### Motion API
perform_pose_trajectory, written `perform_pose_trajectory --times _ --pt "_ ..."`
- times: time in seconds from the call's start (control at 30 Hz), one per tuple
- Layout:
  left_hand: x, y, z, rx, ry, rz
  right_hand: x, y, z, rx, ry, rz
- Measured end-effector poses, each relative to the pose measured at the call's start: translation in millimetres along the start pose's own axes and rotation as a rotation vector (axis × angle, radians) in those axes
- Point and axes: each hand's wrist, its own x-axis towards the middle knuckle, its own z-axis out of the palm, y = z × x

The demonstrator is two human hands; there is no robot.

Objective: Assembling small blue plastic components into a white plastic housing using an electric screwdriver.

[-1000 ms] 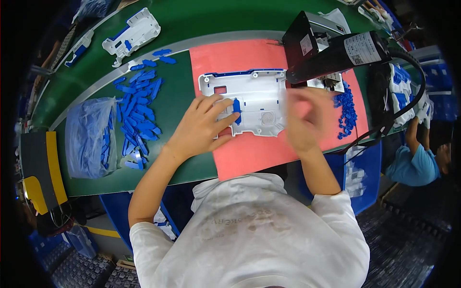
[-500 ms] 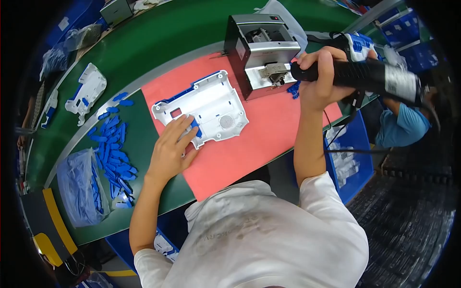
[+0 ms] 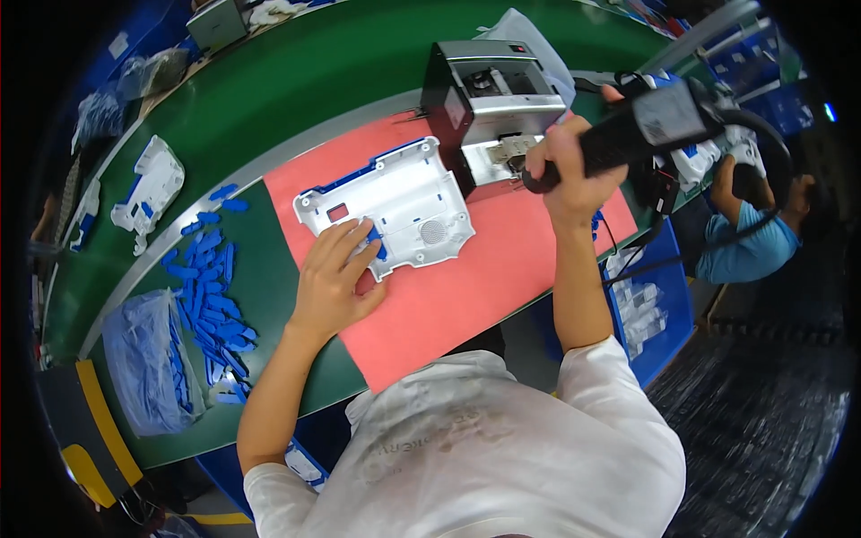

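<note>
A white plastic housing (image 3: 408,211) with a blue edge lies hollow side up on the pink mat (image 3: 421,309). My left hand (image 3: 336,278) holds its near left part, fingers on the inside around a small blue plastic strip (image 3: 377,243) and thumb by the near edge. My right hand (image 3: 578,175) is wrapped round a black corded electric screwdriver (image 3: 646,125), slightly blurred. Its front end points left and down, close to the front of a metal screw feeder (image 3: 498,99). Its bit cannot be made out.
Loose blue strips (image 3: 206,296) lie left of the mat beside a clear plastic bag (image 3: 148,359). Another white housing (image 3: 152,188) sits farther left. A blue bin (image 3: 659,305) with clear-wrapped parts stands at right. Beyond it is a person in a blue shirt (image 3: 744,242).
My right hand has brought the screwdriver left and down, its front end now tilted lower before the screw feeder. My left hand stays on the housing. The whole view has shifted slightly.
</note>
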Motion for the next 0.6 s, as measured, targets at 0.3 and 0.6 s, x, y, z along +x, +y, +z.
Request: perform_pose_trajectory --times 0.3,0.6 --pt "-4.3 0.1 4.7 -0.011 0.040 -0.043 -38.3 36.0 99.9 -0.163 -0.303 -0.071" --pt "-9.7 -1.4 2.7 -0.012 0.079 -0.030 -51.8 53.9 124.4 -0.139 -0.345 -0.134"
